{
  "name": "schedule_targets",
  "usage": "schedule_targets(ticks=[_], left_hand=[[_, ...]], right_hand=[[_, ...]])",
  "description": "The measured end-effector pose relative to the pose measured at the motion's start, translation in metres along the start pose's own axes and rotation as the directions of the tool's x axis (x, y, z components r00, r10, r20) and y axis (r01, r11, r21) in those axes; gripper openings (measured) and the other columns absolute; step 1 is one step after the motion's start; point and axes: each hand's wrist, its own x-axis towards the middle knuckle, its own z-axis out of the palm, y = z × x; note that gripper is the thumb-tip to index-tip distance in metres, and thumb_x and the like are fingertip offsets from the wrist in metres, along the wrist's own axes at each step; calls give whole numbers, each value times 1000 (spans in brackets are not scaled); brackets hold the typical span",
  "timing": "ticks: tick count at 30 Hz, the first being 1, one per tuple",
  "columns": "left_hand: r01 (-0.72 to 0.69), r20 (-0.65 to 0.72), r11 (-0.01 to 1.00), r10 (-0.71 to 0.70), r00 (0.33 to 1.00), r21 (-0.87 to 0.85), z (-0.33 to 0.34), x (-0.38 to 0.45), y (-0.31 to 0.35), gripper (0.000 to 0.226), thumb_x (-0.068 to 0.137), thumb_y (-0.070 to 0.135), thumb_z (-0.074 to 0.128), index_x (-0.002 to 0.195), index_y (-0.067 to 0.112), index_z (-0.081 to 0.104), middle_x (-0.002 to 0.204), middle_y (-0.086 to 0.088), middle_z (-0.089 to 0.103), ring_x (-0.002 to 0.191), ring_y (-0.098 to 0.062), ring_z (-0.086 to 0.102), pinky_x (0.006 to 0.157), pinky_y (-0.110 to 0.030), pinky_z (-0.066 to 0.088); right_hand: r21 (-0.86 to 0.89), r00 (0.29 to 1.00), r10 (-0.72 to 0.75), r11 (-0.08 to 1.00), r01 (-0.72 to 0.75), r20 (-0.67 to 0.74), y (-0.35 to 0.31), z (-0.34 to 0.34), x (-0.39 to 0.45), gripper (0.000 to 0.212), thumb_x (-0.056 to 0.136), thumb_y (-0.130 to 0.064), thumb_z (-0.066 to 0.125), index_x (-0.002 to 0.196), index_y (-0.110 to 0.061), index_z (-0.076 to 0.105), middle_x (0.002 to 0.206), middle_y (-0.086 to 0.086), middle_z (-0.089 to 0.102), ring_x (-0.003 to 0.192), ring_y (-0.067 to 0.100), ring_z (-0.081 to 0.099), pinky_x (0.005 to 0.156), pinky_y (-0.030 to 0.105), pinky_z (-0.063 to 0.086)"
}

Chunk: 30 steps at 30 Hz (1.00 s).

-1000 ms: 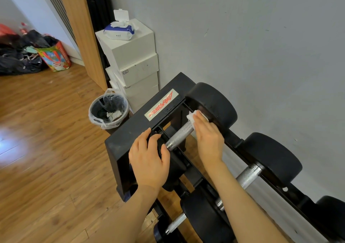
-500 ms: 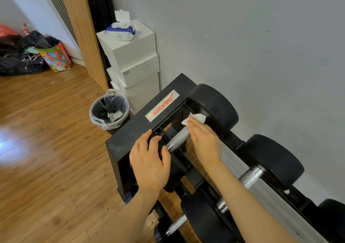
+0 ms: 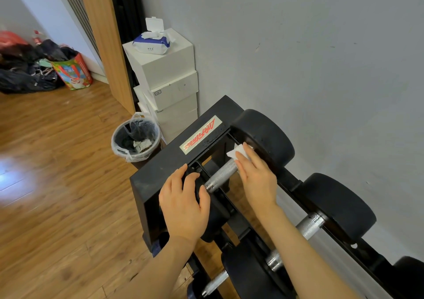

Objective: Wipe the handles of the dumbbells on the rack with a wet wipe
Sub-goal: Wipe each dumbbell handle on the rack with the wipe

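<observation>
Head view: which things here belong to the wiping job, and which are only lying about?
Job: wipe under the right hand; dumbbell handle; left hand on the dumbbell's near end; rack; wipes pack.

Lying about: bin; white boxes; bags.

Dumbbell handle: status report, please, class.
Right hand presses wipe on handle. Left hand steadies near weight. Nothing in the way.

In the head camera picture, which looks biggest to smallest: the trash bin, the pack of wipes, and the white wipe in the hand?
1. Trash bin, clearly the largest.
2. Pack of wipes, though it sits farther away, so it may look smaller than it is.
3. Wet wipe, smallest, and partly hidden under the right hand.
</observation>
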Motion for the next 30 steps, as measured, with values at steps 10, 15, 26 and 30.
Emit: schedule_targets(ticks=[10, 15, 26, 30], left_hand=[[-1, -1, 1000, 1, 1000, 1, 0, 1, 0, 41, 90, 35, 40, 111, 16, 69, 134, -5, 59, 123, -27, 52, 101, -46, 39], [-1, 5, 1000, 1, 1000, -1, -1, 1, 0, 41, 90, 36, 40, 111, 16, 69, 134, -6, 58, 124, -27, 52, 100, -47, 41], [1, 9, 1000, -1, 1000, -1, -1, 0, 0, 41, 90, 36, 39, 111, 16, 69, 135, -6, 58, 124, -28, 52, 101, -47, 40], [-9, 4, 1000, 9, 1000, -3, -1, 0, 0, 41, 90, 35, 40, 111, 15, 69, 134, -7, 58, 123, -28, 52, 101, -45, 39]], right_hand=[[45, 1000, 15, 999, -14, -22, -3, 5, -1, 41, 78, -8, 77, 118, -5, 67, 128, 15, 62, 107, 31, 65, 77, 43, 60], [63, 997, -79, 995, 78, -1, -6, 2, 0, 35, 80, -11, 71, 115, -5, 68, 124, 15, 63, 103, 29, 66, 77, 41, 60], [33, 995, 36, 999, -33, -95, -8, 2, -4, 32, 93, -24, 54, 118, -8, 67, 126, 11, 63, 105, 25, 66, 82, 36, 58], [54, 987, 97, 994, -90, -125, -19, 5, -8, 36, 97, -27, 47, 119, -7, 66, 126, 11, 63, 104, 25, 65, 82, 35, 58]])
